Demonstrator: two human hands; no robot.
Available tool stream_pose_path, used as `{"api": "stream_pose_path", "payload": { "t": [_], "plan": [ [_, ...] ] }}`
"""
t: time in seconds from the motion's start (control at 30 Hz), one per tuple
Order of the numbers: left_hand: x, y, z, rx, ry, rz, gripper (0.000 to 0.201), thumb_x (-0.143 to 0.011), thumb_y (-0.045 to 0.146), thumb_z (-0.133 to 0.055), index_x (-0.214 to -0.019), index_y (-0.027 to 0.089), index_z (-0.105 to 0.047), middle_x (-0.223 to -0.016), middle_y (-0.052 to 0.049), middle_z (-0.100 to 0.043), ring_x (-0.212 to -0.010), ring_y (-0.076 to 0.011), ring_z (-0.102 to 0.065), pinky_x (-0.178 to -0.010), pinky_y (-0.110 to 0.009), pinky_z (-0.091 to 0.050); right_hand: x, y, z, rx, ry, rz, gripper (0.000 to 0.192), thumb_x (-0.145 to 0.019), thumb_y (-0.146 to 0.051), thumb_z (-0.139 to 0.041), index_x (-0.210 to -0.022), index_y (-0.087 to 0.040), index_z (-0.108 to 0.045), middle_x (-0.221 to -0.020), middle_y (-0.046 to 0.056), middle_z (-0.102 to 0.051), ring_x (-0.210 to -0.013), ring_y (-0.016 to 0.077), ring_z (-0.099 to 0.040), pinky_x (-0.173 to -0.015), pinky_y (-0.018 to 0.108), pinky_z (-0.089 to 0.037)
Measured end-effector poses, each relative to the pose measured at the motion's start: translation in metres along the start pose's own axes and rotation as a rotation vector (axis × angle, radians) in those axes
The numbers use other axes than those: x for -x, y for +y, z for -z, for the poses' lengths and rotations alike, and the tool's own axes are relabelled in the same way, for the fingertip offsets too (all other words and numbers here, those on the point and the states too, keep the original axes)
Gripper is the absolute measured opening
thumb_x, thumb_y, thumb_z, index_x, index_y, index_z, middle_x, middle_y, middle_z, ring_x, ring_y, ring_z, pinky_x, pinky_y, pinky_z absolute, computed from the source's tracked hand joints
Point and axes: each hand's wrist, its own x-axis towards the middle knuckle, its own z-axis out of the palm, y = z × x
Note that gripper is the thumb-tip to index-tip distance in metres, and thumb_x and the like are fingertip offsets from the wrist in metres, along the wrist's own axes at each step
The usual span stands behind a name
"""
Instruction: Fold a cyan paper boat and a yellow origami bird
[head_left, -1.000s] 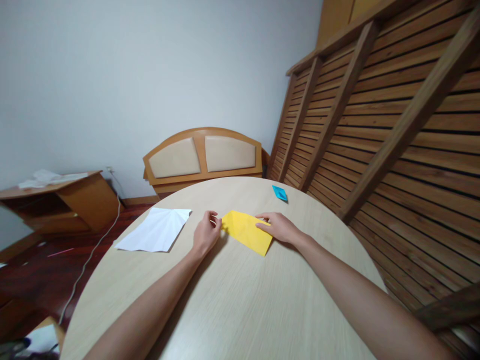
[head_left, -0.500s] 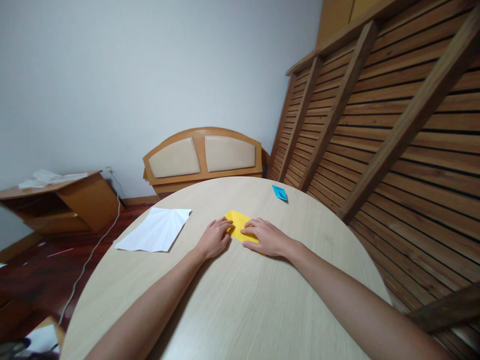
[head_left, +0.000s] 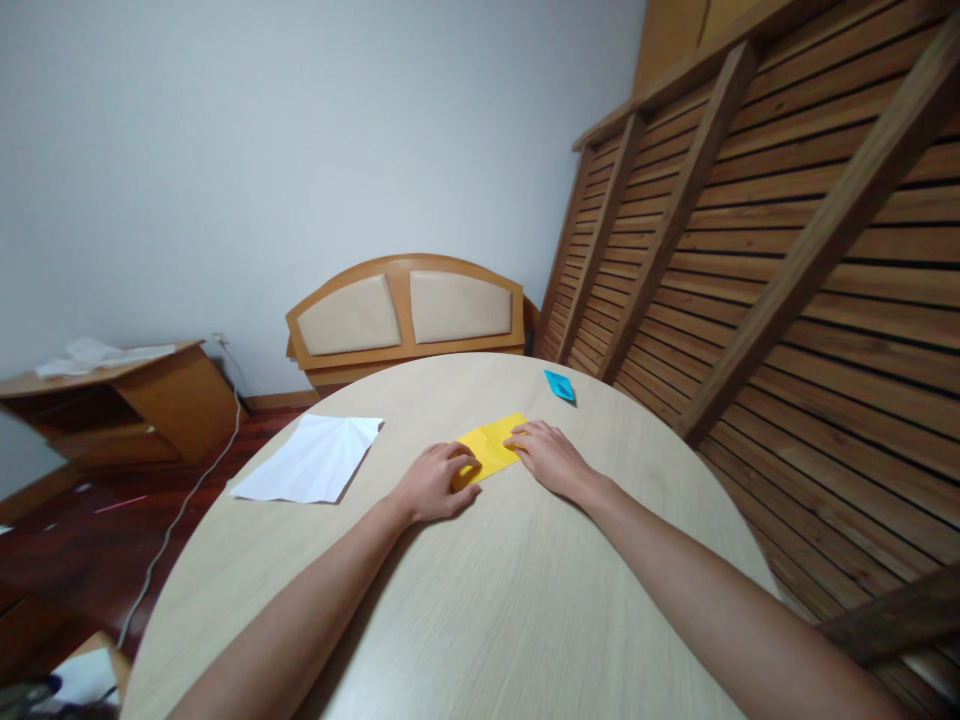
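A folded strip of yellow paper (head_left: 491, 445) lies slanted on the round table (head_left: 480, 620). My left hand (head_left: 437, 482) is at the paper's left end, its fingers bent over it and its thumb along the near edge. At the right end, my right hand (head_left: 549, 456) has its fingertips curled onto the paper. The parts of the paper beneath my fingers are hidden. Farther back on the right rests a small blue folded-paper piece (head_left: 559, 386).
A creased white sheet (head_left: 307, 460) lies at the table's left edge. Behind the table stands a wooden headboard (head_left: 405, 300); a slatted wooden frame (head_left: 750, 260) leans on the right. At the left are a low desk (head_left: 142, 400) and a floor cable (head_left: 180, 515).
The yellow paper has turned, its right end now pointing away from me. My right hand has shifted slightly up and right along with it; my left thumb has moved to the near edge.
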Motion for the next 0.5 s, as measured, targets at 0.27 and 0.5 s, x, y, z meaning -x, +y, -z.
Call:
{"api": "stream_pose_path", "payload": {
  "t": [0.27,0.5],
  "plan": [
    [-0.002,0.003,0.003,0.008,-0.015,0.028,0.030,-0.087,0.035,-0.057,-0.112,0.022,-0.068,-0.114,-0.011,-0.070,-0.106,-0.0278,-0.064,-0.098,-0.041,-0.045,0.002,-0.021,0.005,-0.199,-0.025,0.187,0.026,-0.095,-0.030,-0.054,-0.115,-0.021,-0.070,-0.120,0.008,-0.069,-0.114,0.0238,-0.058,-0.101,0.038,-0.041],
    [-0.003,0.006,0.004,-0.006,-0.008,0.139,0.031,-0.092,0.042,-0.051,-0.107,0.022,-0.070,-0.097,-0.012,-0.073,-0.090,-0.0271,-0.068,-0.086,-0.038,-0.049,0.003,-0.027,0.002,-0.207,-0.062,0.190,0.029,-0.090,-0.037,-0.063,-0.115,-0.021,-0.069,-0.114,0.009,-0.071,-0.110,0.0255,-0.061,-0.095,0.037,-0.043]
  ]
}}
